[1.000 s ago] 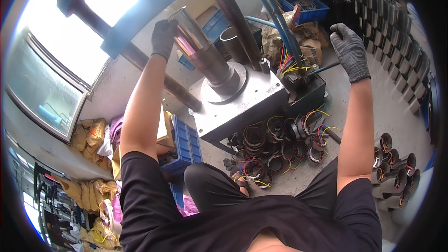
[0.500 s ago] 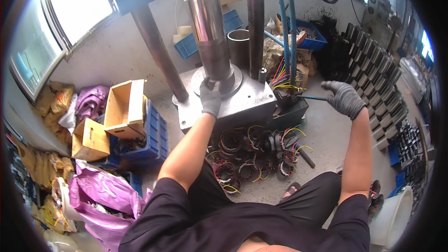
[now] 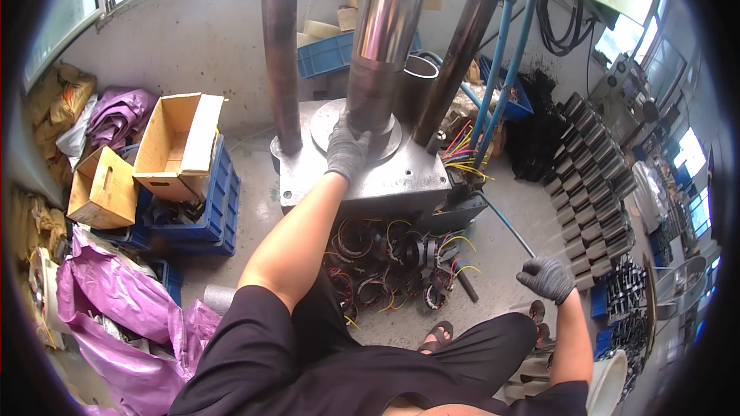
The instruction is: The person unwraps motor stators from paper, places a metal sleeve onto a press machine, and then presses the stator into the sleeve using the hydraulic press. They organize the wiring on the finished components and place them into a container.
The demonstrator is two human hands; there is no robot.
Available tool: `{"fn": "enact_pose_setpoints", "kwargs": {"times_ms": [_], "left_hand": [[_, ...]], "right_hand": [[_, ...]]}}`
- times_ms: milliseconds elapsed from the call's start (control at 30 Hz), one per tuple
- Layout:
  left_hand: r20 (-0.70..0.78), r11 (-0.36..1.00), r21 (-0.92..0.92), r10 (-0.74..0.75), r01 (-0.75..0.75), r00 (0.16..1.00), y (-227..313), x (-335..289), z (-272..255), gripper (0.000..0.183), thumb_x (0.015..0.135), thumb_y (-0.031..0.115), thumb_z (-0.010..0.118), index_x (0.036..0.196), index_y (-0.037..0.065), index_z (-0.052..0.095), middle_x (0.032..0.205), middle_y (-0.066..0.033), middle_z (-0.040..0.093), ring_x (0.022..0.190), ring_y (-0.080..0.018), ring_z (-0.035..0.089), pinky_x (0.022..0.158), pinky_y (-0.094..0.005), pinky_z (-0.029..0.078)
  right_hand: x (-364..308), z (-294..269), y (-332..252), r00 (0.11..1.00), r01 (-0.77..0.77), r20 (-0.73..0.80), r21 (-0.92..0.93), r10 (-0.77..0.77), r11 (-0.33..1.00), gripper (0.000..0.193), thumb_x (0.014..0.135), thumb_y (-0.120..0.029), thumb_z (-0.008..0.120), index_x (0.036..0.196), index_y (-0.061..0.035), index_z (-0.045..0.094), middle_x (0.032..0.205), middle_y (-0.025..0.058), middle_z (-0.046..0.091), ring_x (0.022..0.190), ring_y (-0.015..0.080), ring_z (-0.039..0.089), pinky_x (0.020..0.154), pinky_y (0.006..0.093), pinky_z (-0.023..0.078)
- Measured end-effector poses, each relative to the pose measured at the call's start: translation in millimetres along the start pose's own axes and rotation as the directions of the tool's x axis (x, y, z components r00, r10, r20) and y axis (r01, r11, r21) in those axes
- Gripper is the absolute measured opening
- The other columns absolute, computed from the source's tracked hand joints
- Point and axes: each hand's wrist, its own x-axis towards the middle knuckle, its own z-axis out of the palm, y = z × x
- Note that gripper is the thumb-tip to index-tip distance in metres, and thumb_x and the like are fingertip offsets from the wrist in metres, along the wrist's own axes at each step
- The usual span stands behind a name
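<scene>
My left hand (image 3: 348, 156), in a grey glove, curves against the foot of a tall steel cylinder (image 3: 381, 54). Its thumb and fingers are set apart around the near side. The cylinder stands upright on a round flange (image 3: 327, 126) on the press's metal bed (image 3: 304, 177). Out to the right, my right hand (image 3: 547, 279), gloved too, is closed on the end of a thin blue-green lever (image 3: 505, 223). That lever slopes up to a dark pump unit (image 3: 455, 216) beside the bed. My left fingertips are partly hidden against the metal.
Wound stator coils (image 3: 385, 262) with coloured leads lie on the floor below the bed. Press columns (image 3: 281, 54) flank the cylinder. To the left are blue crates (image 3: 223, 208), wooden boxes (image 3: 181, 139) and a purple sack (image 3: 116, 285). Stacked metal sleeves (image 3: 593, 192) stand at right.
My right hand has come down toward me, and the lever now slopes down instead of lying nearly level. My left hand stays at the cylinder's foot. The whole view has shifted.
</scene>
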Motion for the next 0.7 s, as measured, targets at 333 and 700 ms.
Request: {"fn": "enact_pose_setpoints", "kwargs": {"times_ms": [333,700], "left_hand": [[0.094,0.999,0.007,0.052,-0.053,0.994,2,-2,-18,0.067,0.092,0.017,0.073,0.151,0.003,0.044,0.136,-0.0225,0.062,0.126,-0.0351,0.061,0.109,-0.0411,0.048],[0.143,0.999,0.024,0.029,-0.032,0.989,5,-1,-25,0.067,0.093,0.02,0.072,0.151,0.004,0.044,0.14,-0.0222,0.061,0.13,-0.0345,0.06,0.112,-0.0407,0.046]], "right_hand": [[-1,14,-5,0.988,-0.053,-0.142,0.006,0.053,0.999,0.028,0.083,-0.034,0.075,0.08,-0.0056,0.072,0.078,0.02,0.066,0.078,0.0411,0.066,0.068,0.0488,0.052],[-3,12,-17,0.971,-0.125,-0.197,0.067,0.136,0.99,0.031,0.085,-0.033,0.075,0.084,-0.002,0.07,0.079,0.0227,0.065,0.075,0.0409,0.067,0.067,0.0464,0.053]]}}
